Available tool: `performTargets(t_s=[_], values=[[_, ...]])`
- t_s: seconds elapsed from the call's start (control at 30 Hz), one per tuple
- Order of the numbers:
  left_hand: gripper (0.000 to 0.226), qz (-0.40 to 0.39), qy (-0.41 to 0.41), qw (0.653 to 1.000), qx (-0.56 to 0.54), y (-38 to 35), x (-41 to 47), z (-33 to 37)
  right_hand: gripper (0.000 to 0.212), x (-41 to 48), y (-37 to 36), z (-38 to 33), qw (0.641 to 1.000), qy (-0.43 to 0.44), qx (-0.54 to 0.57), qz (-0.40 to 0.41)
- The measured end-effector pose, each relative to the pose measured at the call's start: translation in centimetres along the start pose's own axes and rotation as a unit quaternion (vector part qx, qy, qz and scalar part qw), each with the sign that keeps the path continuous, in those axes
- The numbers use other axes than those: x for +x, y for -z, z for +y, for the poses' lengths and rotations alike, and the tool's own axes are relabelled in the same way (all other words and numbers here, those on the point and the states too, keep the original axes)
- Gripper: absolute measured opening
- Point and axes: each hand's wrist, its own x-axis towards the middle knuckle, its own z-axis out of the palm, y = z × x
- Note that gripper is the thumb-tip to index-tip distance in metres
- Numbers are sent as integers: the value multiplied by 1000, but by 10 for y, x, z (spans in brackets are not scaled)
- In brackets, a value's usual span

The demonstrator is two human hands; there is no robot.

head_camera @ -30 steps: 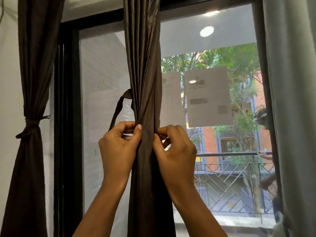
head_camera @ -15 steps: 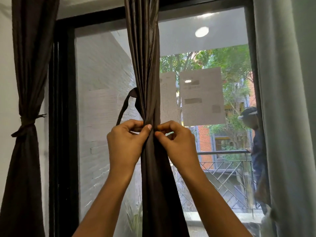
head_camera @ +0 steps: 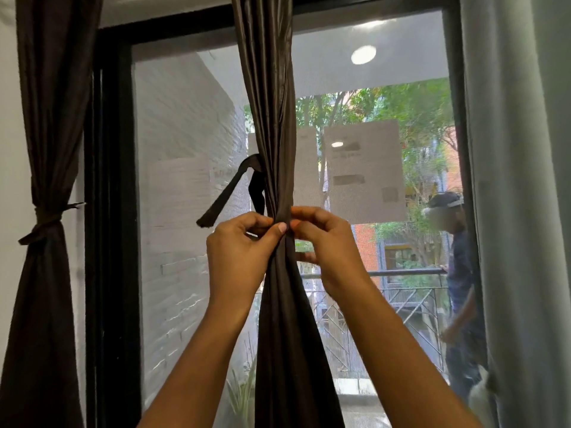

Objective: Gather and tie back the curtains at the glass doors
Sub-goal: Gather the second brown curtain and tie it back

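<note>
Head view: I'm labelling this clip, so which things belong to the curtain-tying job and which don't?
Job:
- gathered dark brown middle curtain
- loose brown tie strip
- left hand
- right hand
- tied brown left curtain

Not:
- grey right curtain
- paper sheets on glass

1. Glass door in a black frame; daylight enters through it.
2. White interior wall at far left.
3. Outside: white brick wall, metal railing, trees, red-brick building.
4. Round ceiling light reflected in the glass.
5. Paper notices fixed to the pane.
</note>
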Motion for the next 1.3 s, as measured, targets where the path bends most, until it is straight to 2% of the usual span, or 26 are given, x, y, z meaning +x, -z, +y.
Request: performTargets(t_s=[0.1,0.2,0.37,0.5,0.6,0.67,0.73,0.87,0.97,1.07,1.17,1.23,1.3], values=[[8,-9,15,1000,7,-3,4,-5,15,19,-4,-11,999,-38,-6,-19],[10,-11,31,999,1,-7,9,-11,5,32,-6,-12,998,-13,-52,-27],[36,36,-14,999,29,-13,28,-12,7,36,-6,0,997,21,-70,-31],[33,54,-33,998,28,-17,41,-11,11,40,-8,6,999,12,-48,-11],[26,53,-37,997,31,-21,46,-15,7,50,-13,1,999,-20,-27,-10],[22,51,-23,998,34,-22,50,-19,9,60,-16,-3,999,-25,-41,-9],[23,50,-15,998,46,-22,54,-23,3,69,-16,-6,998,-16,-63,-14],[29,60,-22,994,84,-21,63,-24,16,81,-16,-5,998,14,-57,-14],[26,73,-17,992,106,-22,69,-27,16,84,-11,3,994,62,-74,47],[18,99,-25,989,108,-22,67,-30,17,84,-3,15,970,138,-150,131],[18,93,-56,989,96,-26,61,-25,16,84,-6,16,959,204,-185,72],[20,82,-65,992,69,-29,59,-21,15,86,-9,13,964,192,-176,44],[25,68,-56,996,28,-29,56,-22,7,87,-9,12,983,146,-110,18]])
